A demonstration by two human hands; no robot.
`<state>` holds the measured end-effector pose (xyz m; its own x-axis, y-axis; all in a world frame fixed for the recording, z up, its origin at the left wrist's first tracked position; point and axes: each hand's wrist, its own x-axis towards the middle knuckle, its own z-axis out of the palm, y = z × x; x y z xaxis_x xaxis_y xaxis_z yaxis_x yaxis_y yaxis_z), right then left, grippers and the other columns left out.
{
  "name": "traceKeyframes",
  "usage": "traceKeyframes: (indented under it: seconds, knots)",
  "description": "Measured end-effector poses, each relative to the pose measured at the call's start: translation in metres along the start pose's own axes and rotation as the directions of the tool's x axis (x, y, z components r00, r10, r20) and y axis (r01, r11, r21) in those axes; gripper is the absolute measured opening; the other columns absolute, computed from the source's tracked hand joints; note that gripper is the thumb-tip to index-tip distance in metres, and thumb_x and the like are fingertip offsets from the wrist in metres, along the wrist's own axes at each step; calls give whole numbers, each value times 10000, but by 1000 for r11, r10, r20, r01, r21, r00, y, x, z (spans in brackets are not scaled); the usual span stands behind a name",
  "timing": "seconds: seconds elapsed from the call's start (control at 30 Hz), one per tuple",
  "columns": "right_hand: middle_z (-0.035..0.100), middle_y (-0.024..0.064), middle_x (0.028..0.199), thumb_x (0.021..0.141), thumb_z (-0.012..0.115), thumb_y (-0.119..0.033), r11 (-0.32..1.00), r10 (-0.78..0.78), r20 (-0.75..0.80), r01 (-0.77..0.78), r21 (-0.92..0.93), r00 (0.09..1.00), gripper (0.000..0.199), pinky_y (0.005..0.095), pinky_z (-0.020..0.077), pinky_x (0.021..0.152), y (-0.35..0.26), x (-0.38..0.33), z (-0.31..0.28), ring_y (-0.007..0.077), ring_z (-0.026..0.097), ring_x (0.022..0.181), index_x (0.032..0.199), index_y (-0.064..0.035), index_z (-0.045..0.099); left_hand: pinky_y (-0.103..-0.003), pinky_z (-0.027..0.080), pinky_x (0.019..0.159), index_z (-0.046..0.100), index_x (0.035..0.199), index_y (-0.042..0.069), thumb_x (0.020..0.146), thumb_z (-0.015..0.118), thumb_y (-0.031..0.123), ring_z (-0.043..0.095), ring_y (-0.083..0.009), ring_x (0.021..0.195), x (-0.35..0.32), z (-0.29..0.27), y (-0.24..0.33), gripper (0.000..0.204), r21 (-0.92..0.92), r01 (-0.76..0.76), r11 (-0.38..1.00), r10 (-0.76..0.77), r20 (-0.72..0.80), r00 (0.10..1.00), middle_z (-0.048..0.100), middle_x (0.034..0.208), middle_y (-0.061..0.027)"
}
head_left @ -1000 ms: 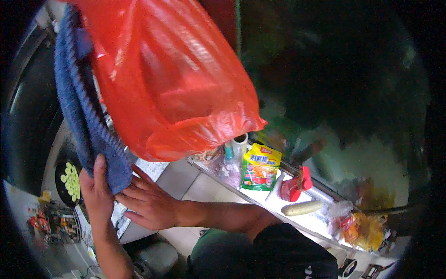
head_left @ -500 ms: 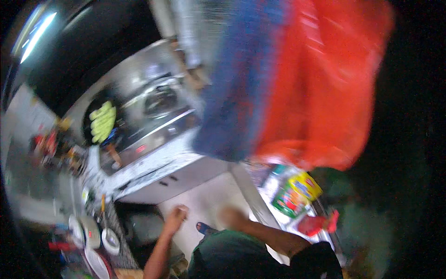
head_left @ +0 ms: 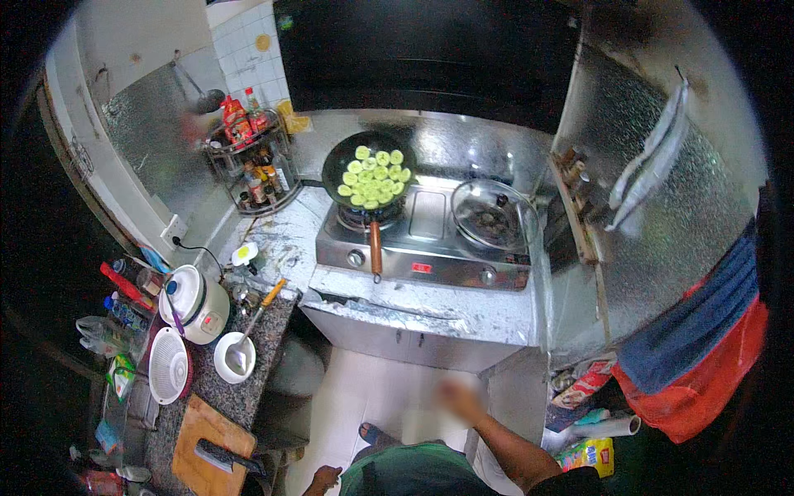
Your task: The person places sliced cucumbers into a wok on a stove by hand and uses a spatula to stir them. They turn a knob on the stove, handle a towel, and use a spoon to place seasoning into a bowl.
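Down by my green apron at the lower edge, my left hand (head_left: 326, 476) hangs with its fingers loosely curled, and I see nothing in it. My right hand (head_left: 459, 403) reaches forward above the floor, its fingers smeared by blur; whether it holds anything is unclear. Neither hand touches the stove or counter. Ahead, a dark frying pan (head_left: 339, 157) sits on the left burner of a steel gas stove (head_left: 429, 217). Round pale green slices (head_left: 372, 180), like cucumber or zucchini, cover its bottom. The pan's wooden handle (head_left: 375, 248) points toward me.
A glass lid (head_left: 494, 217) rests over the right burner. Left, a granite counter holds a rice cooker (head_left: 207, 310), a white bowl (head_left: 234, 369) with a ladle, a colander (head_left: 169, 372), and a knife (head_left: 222, 457) on a cutting board (head_left: 194, 423). Red and blue cloths (head_left: 703, 364) hang at right.
My view has swung right-to-left toward the stove, which now stands centred; the hanging cloths have shifted to the right edge. My left hand is lower, and my right hand has extended forward.
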<state>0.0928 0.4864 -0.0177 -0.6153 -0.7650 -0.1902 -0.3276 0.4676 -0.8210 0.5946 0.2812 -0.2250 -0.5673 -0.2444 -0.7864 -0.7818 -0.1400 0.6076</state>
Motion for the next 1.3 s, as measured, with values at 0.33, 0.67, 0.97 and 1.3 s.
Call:
traceKeyframes:
  seconds: [0.33,0.67,0.97,1.3]
  knots:
    - [577,74,955,815,668,-251,825,202,-112,-108,554,973,460,268,468,584,-101,163,15,138,561,721,1173,-15,501,-345,491,467,577,977,-19,868,605,259,582,-214,530,-1,-37,-17,300,-947,26,320,25,36,999,613,687,-130]
    - [514,105,1112,787,721,-317,705,296,26,-237,669,955,675,372,528,677,-163,310,0,240,595,907,1292,-49,363,-385,345,350,562,777,117,930,438,209,349,-193,363,-17,29,7,217,-482,-79,872,-179,-467,866,406,465,-46]
    - [483,4,605,785,601,-121,701,270,113,-275,658,956,213,251,340,367,-162,358,15,95,443,438,966,-82,496,-301,387,395,621,761,96,880,591,254,491,-152,472,30,86,79,200,-635,-353,687,-201,-633,748,528,557,-33]
    - [599,113,647,760,613,-202,859,314,-129,-224,461,941,245,364,475,556,-125,384,34,235,611,568,876,13,585,-304,413,398,625,892,21,863,590,148,471,-150,463,11,98,125,135,-558,-318,767,-167,-651,740,561,637,-42]
